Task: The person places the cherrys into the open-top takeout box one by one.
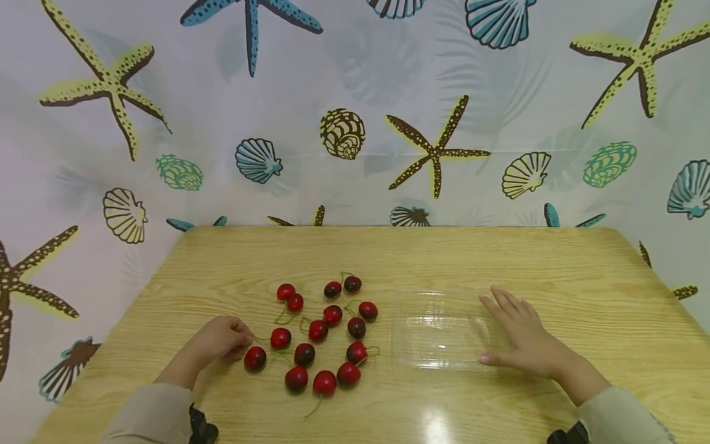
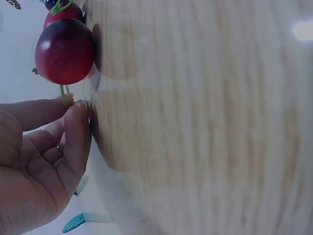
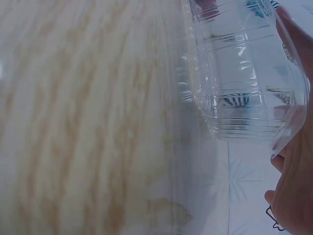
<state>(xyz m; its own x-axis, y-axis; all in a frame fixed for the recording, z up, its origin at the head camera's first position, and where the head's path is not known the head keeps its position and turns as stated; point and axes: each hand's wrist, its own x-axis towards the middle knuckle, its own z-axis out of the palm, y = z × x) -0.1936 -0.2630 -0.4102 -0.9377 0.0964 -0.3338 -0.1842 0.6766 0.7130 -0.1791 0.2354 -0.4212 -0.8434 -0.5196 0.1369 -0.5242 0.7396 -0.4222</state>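
Note:
Several red cherries (image 1: 324,333) with green stems lie loose on the wooden table (image 1: 582,277), left of centre. My left hand (image 1: 246,339) rests on the table at their left edge. In the left wrist view its thumb and forefinger (image 2: 73,100) pinch the thin green stem of a dark red cherry (image 2: 63,51) lying on the wood. A clear plastic container (image 1: 440,330) stands right of the cherries, with nothing in it. My right hand (image 1: 510,330) lies flat against its right side, fingers straight, thumb along the near edge. The right wrist view shows the container (image 3: 239,73) close up against that hand (image 3: 293,171).
A curtain printed with starfish and shells (image 1: 432,148) hangs right behind the table's far edge. Bare wood stretches to the right of the container and along the back of the table.

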